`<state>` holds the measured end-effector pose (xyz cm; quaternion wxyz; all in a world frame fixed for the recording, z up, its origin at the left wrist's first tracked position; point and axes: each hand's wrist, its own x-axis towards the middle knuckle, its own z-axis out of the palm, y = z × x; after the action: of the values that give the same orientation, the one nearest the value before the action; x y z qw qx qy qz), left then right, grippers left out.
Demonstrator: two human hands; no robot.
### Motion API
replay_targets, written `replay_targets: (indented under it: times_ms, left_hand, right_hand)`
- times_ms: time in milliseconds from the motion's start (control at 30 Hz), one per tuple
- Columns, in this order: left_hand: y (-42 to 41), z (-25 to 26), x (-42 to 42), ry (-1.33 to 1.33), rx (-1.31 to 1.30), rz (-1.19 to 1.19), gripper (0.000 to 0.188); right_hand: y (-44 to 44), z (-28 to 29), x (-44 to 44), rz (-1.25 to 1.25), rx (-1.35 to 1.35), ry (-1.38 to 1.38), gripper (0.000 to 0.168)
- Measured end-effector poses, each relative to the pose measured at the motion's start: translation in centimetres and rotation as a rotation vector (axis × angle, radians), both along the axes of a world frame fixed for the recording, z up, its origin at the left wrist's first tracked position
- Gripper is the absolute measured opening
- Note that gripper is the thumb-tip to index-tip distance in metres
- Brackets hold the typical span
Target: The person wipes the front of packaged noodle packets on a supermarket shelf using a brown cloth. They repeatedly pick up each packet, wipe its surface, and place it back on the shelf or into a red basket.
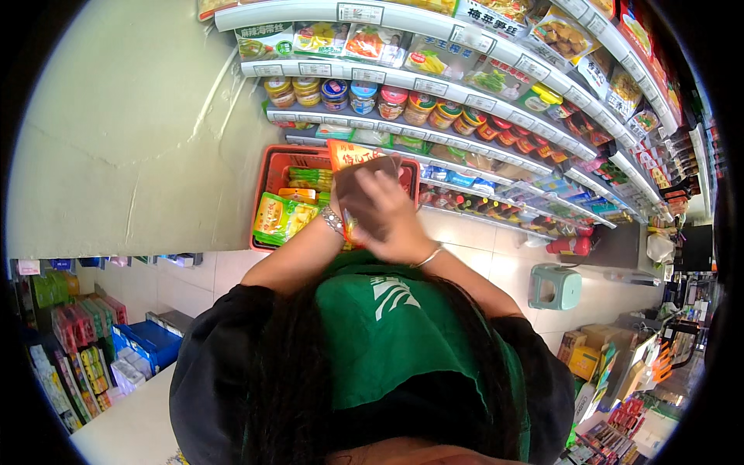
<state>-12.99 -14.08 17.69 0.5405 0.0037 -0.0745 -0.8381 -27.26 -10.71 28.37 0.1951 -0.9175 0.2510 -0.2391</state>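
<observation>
My left hand (335,204) holds an orange-red food packet (354,152) in front of me, and most of its fingers are hidden behind it. Over the packet's face lies a dark brown cloth (347,185), held by my right hand (396,218). The right fingers are blurred and spread across the cloth. Beneath both hands is a red plastic basket (259,195). Inside it are a green-and-yellow food packet (283,220) and several other bright packets (311,176), partly covered by my hands and forearms.
Shelves ahead carry bagged foods (372,43), lidded glass jars (392,102) and bottles (465,203). A pale wall or pillar (133,128) borders the basket on the left. A green plastic stool (555,286) and a red fire extinguisher (568,245) stand at right. Blue crate (148,343) at lower left.
</observation>
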Motion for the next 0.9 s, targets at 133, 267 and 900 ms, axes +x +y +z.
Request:
replay_targets:
  times_ms: [133, 267, 900]
  left_hand:
    - [0.6, 0.3, -1.3, -0.088, 0.033, 0.055, 0.058]
    - [1.1, 1.4, -2.3, -0.16, 0.078, 0.096, 0.055]
    - [-0.1, -7.6, -1.8, -1.509, 0.474, 0.6, 0.042]
  right_hand:
    - [1.3, 0.3, 1.5, -0.05, 0.121, 0.149, 0.07]
    - [-2.1, -1.0, 1.9, -0.162, 0.147, -0.026, 0.064]
    - [-0.9, -12.7, -1.9, -0.354, 1.125, -0.642, 0.037]
